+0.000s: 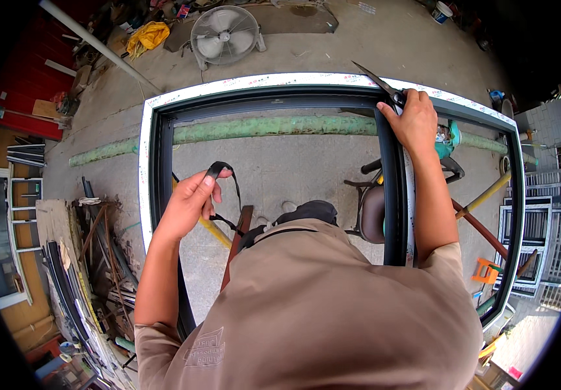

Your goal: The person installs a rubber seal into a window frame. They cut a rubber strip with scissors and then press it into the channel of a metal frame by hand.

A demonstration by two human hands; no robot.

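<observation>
I judge the job to be partway along: the frame looks assembled at the sides I can see, with its dividing bar in place, while the black strip is loose in the hand. Whether any of it already sits in a groove I can't tell from here, because the inner edges are as dark as the strip itself; the length I'm holding, at least, is not fitted, so that much seems left to do.

My left hand pinches the strip between thumb and fingers, over the larger opening, near the frame's left side but apart from it. My right hand is curled round the scissors where the bar meets the far side, thumb extended, the blades pointing away to the left across the white edge; how the fingers sit in the handles is hidden from me.

The strip looks thin, flat and flexible, bending over at the fingertips and trailing in a slack curve toward the waist. The frame is dark inside, with white printed film on its outer faces, and it lies above a scuffed green pipe, its near side hidden under the body
</observation>
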